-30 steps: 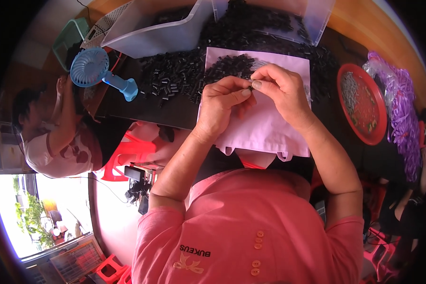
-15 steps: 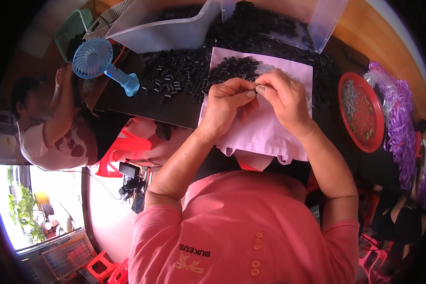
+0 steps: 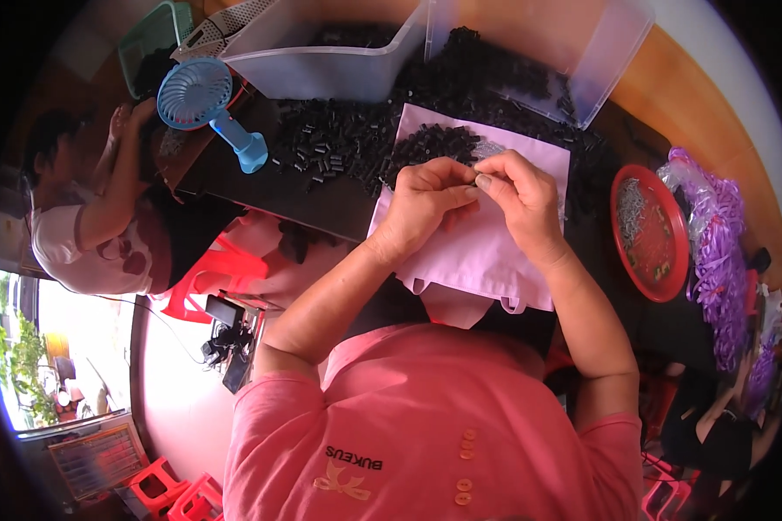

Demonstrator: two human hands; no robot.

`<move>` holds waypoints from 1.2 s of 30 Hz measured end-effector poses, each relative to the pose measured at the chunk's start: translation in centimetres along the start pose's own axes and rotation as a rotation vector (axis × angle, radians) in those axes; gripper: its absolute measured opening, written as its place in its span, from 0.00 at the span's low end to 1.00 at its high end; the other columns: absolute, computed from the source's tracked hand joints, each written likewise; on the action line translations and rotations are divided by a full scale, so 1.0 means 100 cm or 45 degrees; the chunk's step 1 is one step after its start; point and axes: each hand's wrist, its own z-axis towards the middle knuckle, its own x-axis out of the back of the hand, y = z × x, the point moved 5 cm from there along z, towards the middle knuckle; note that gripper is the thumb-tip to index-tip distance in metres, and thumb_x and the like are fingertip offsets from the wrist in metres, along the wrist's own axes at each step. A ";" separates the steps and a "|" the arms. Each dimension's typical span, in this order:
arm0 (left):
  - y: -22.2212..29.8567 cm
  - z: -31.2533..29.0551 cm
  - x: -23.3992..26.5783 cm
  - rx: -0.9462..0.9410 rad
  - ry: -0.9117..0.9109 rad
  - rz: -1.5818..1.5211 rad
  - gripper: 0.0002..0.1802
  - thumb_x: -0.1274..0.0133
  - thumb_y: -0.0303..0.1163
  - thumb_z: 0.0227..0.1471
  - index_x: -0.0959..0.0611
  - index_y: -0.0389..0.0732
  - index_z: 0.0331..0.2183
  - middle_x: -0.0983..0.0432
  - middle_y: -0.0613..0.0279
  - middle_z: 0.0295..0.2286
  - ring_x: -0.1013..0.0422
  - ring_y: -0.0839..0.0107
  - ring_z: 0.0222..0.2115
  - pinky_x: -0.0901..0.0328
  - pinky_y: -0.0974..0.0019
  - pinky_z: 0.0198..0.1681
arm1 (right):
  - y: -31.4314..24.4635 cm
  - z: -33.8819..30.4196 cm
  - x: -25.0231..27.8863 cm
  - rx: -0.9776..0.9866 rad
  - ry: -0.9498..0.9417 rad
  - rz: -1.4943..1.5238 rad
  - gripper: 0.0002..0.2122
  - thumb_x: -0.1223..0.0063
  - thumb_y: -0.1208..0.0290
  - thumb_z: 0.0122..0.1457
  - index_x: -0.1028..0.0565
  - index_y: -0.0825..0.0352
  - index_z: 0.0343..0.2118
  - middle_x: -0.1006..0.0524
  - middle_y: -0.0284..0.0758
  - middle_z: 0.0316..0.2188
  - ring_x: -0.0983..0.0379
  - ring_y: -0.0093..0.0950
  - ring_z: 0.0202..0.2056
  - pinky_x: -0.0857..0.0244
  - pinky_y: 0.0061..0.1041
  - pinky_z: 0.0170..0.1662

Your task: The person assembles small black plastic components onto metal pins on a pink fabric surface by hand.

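Observation:
My left hand and my right hand meet fingertip to fingertip over a pink cloth bag laid flat at the table's front. Thumb and forefinger are pinched together on each hand. Whatever they hold is too small and too covered by the fingers to make out. Just beyond them, on the cloth, lies a heap of short black tube-like pieces. Beside it, partly behind my right hand, is a small pile of thin silvery pieces.
More black pieces spread across the dark table around clear plastic bins. A blue handheld fan stands left. At right sit a red tray with silvery pieces and purple ribbons. Another person works at far left.
The whole view has shifted a little, so the table things sit lower in the picture. My hands stay pinched together over the pink cloth, with only slight finger movement.

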 end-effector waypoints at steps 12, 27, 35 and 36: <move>0.005 -0.004 0.000 -0.074 0.127 0.144 0.05 0.41 0.22 0.49 0.18 0.34 0.32 0.24 0.67 0.23 0.32 0.82 0.22 0.38 0.76 0.24 | -0.002 0.003 0.003 -0.021 -0.083 -0.017 0.06 0.46 0.84 0.53 0.25 0.70 0.34 0.23 0.38 0.28 0.25 0.30 0.31 0.32 0.27 0.35; -0.007 0.005 -0.003 -0.005 0.063 0.083 0.04 0.43 0.22 0.51 0.19 0.34 0.33 0.22 0.63 0.24 0.29 0.80 0.21 0.38 0.78 0.20 | -0.004 0.002 0.002 0.141 -0.017 -0.262 0.04 0.48 0.83 0.51 0.28 0.69 0.30 0.25 0.40 0.26 0.26 0.40 0.28 0.33 0.34 0.32; -0.010 0.009 -0.002 0.050 0.114 -0.025 0.04 0.42 0.24 0.50 0.19 0.36 0.31 0.23 0.65 0.21 0.30 0.80 0.18 0.40 0.77 0.16 | -0.016 -0.008 -0.008 0.377 0.184 -0.667 0.07 0.45 0.80 0.49 0.27 0.67 0.32 0.25 0.38 0.26 0.27 0.42 0.28 0.35 0.39 0.30; -0.010 0.010 -0.002 0.053 0.118 -0.020 0.04 0.43 0.23 0.51 0.19 0.34 0.31 0.23 0.63 0.21 0.30 0.80 0.18 0.40 0.77 0.16 | -0.014 -0.008 -0.008 0.369 0.184 -0.670 0.07 0.45 0.80 0.49 0.27 0.67 0.32 0.25 0.38 0.26 0.27 0.42 0.28 0.35 0.39 0.30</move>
